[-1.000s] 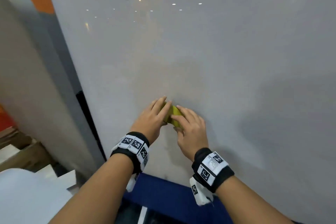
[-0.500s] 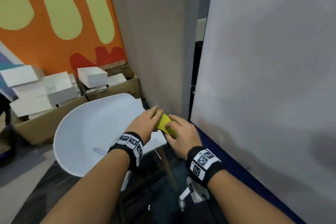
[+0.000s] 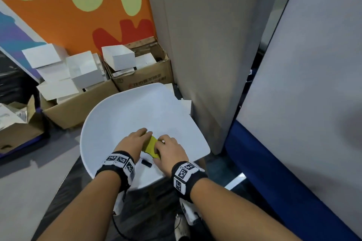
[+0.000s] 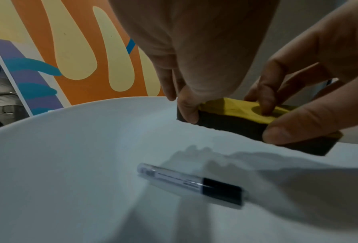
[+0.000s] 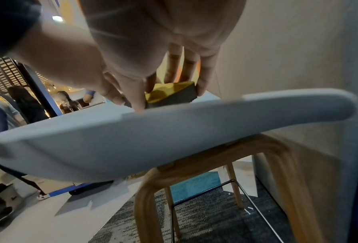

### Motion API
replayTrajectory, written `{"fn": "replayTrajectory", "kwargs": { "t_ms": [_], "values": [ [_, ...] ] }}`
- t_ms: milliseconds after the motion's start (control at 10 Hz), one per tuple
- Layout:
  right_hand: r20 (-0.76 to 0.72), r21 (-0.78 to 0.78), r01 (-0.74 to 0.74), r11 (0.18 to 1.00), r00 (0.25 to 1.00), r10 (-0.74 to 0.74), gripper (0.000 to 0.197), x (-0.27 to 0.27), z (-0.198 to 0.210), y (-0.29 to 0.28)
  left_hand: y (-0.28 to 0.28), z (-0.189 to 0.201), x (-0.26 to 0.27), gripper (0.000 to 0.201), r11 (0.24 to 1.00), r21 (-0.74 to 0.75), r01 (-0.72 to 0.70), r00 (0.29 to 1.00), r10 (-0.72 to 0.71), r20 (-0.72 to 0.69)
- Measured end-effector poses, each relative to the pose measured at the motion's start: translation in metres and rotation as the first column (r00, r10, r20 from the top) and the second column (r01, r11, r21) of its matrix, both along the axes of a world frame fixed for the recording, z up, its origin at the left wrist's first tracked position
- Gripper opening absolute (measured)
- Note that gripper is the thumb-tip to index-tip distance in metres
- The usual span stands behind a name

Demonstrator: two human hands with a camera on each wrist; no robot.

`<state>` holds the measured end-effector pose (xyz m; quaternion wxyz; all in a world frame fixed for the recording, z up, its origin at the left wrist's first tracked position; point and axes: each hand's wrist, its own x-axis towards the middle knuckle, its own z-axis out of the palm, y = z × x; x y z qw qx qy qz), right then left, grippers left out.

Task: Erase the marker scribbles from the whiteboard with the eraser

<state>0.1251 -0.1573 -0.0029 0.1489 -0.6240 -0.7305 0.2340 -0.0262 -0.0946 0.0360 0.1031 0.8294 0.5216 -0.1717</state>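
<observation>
The eraser [image 3: 149,146], yellow on top with a dark felt underside [image 4: 236,125], is low over the white chair seat [image 3: 121,123]; I cannot tell whether it touches. My left hand [image 3: 146,135] pinches its left end, thumb on the near side [image 4: 187,108]. My right hand [image 3: 159,149] grips the right end, thumb on the dark side and a fingertip pressed into the yellow top. The right wrist view shows the eraser [image 5: 172,93] between my fingers near the seat's edge [image 5: 174,128]. The whiteboard [image 3: 313,84] stands to the right, with no scribbles on the part I see.
A capped marker [image 4: 190,182] lies on the seat just nearer than the eraser. The chair has wooden legs [image 5: 151,189]. A grey partition [image 3: 205,55] stands between chair and whiteboard. Cardboard boxes [image 3: 141,82] with white cartons sit behind the chair.
Both hands have carried the eraser off the whiteboard, left and down to the chair seat. My view has swung left, so the board is now at the right edge.
</observation>
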Motion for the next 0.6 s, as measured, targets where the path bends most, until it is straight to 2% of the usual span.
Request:
{"fn": "replayTrajectory", "kwargs": {
  "t_ms": [100,300,400,500,600],
  "values": [
    [0.026,-0.009,0.012,1.000,1.000,-0.012,0.014,-0.028,-0.013,0.019,0.018,-0.012,-0.020,0.080,1.000,-0.006,-0.008,1.000,0.008,-0.017],
    [0.055,-0.029,0.022,0.999,0.998,-0.020,0.021,-0.063,-0.036,0.042,0.051,-0.032,-0.036,0.081,0.994,-0.098,-0.043,0.998,0.039,-0.051],
    [0.072,-0.038,0.015,0.999,0.997,-0.013,0.031,-0.068,-0.049,0.045,0.064,-0.038,-0.036,0.060,0.979,-0.199,-0.040,0.996,0.023,-0.086],
    [0.043,-0.094,0.017,0.995,0.999,-0.013,0.031,-0.062,-0.046,0.044,0.070,-0.036,-0.024,0.038,0.976,-0.218,-0.009,0.984,-0.030,-0.177],
    [0.042,-0.092,0.039,0.995,0.999,-0.035,0.033,-0.049,-0.037,0.049,0.074,-0.031,-0.002,0.033,0.989,-0.144,0.011,0.979,-0.041,-0.202]
  ]
}}
